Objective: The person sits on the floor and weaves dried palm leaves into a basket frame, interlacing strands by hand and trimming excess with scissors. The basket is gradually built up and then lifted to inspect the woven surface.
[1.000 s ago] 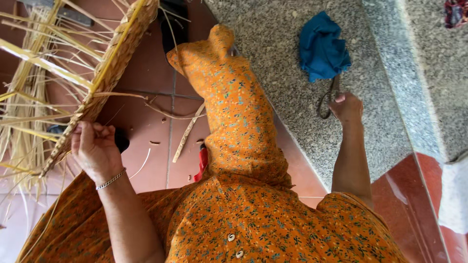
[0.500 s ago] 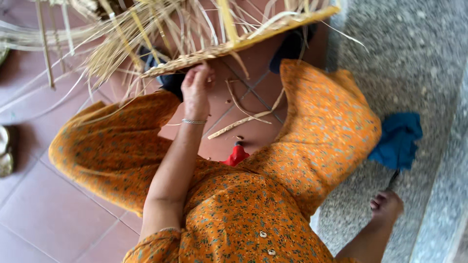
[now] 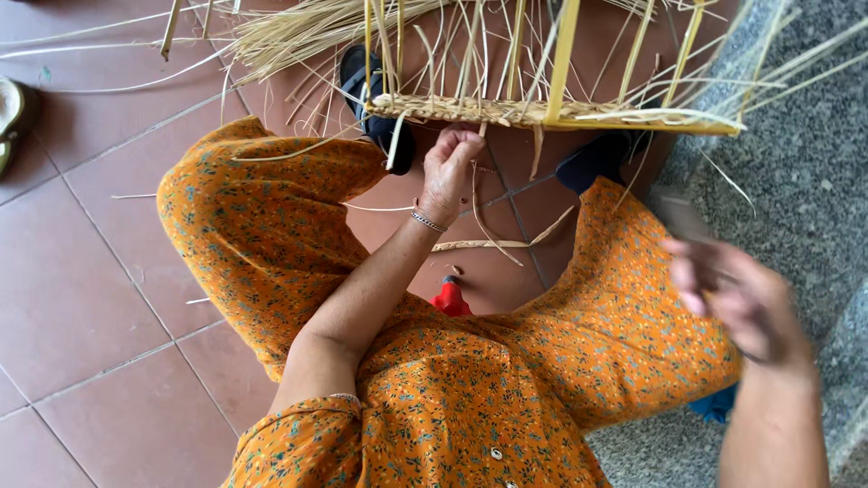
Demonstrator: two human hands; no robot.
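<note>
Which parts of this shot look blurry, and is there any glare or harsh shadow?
Head view: the right hand is smeared by motion blur, whatever it may hold unreadable; the left hand gripping the woven straw frame is sharp, as are the orange dress and floor tiles; light is soft and even, no glare, only faint shadows.

We see the left hand (image 3: pixel 449 172) closed around the lower woven edge of the half-made pale yellow straw basket (image 3: pixel 542 110), its fingers (image 3: pixel 466 143) curled on the rim. Loose straw strands (image 3: pixel 298 36) fan out across the reddish-brown tiled floor (image 3: pixel 81 298). The right hand (image 3: pixel 737 298) is blurred above the orange flowered dress (image 3: pixel 470 398), beside the grey speckled stone step (image 3: pixel 805 172); whether it holds anything we cannot tell. A small red object (image 3: pixel 449 298) lies between the knees.
</note>
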